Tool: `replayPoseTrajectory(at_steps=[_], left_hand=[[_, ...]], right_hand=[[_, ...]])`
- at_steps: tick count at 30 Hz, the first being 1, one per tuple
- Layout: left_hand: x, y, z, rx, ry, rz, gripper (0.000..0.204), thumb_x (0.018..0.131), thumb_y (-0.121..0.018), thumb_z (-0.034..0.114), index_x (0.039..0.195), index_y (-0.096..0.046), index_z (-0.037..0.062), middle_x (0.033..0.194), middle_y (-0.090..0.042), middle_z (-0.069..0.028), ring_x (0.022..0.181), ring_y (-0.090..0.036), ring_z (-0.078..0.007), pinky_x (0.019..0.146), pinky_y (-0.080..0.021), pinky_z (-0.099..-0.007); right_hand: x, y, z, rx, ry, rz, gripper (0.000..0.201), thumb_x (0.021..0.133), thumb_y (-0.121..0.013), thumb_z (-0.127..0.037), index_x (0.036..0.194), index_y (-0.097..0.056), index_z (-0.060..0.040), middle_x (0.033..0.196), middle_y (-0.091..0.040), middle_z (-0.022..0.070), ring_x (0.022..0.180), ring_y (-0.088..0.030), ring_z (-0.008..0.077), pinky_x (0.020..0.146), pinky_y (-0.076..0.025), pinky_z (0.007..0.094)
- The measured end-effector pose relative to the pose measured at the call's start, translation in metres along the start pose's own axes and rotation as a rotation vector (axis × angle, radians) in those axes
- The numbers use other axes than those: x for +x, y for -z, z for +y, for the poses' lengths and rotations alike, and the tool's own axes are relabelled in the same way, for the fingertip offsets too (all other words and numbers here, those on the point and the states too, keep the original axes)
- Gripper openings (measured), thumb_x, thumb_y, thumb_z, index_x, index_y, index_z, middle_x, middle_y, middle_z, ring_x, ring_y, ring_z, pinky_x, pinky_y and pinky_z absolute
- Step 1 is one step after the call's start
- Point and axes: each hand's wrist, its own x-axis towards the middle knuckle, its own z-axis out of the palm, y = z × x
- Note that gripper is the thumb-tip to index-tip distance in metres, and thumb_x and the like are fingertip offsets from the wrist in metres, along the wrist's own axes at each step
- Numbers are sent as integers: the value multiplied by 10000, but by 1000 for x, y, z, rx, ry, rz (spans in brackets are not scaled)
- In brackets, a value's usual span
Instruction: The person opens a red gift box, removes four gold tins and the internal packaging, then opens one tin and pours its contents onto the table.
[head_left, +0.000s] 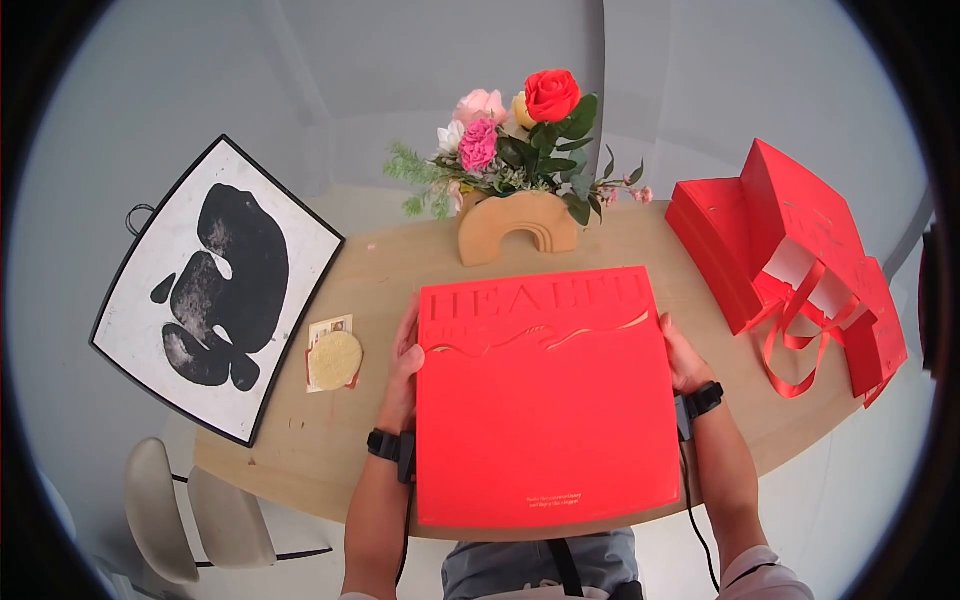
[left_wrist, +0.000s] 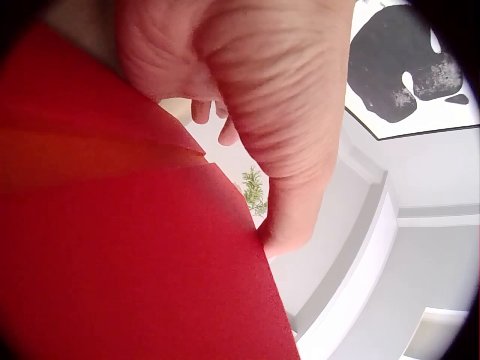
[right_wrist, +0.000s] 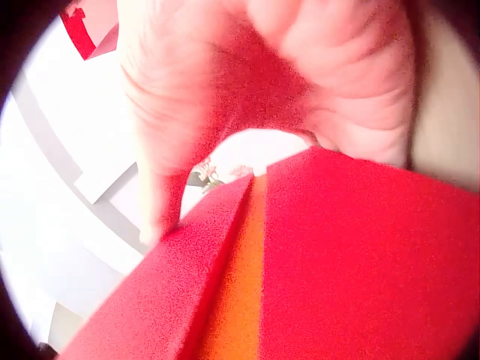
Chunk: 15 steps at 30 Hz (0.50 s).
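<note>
I had the left hand [head_left: 403, 370] and right hand [head_left: 683, 357] clamped on opposite sides of the red box [head_left: 548, 430], at the near edge of the table [head_left: 385, 268]; it seemed stiff, perhaps slippery, best gripped there.

A pale wooden table [head_left: 392, 275] is backed by grey walls [head_left: 420, 60]; a beige chair [head_left: 228, 510] is placed near its left side, above a whitish floor [head_left: 805, 505].
</note>
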Motion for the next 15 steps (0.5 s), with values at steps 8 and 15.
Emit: replayPoseTrajectory(at_steps=[8,15], left_hand=[[-5,-1,0,28,-5,29,1145,815,-773,583,1591,-163,3,1617,-295,-171,1460,-377,-279,1167,-391,-416],[-27,29,-11,-110,362,38,893,875,-709,591,1515,-388,57,1459,-522,-132,1324,-534,-253,1071,-489,-394]], right_hand=[[-3,-4,1,-136,-35,-66,749,953,-664,-478,1496,-404,-31,1464,-532,135,1295,-571,245,1061,-510,388],[2,-10,0,-96,25,46,709,959,-612,-545,1440,-474,-44,1407,-579,113,1250,-595,238,1021,-527,393]])
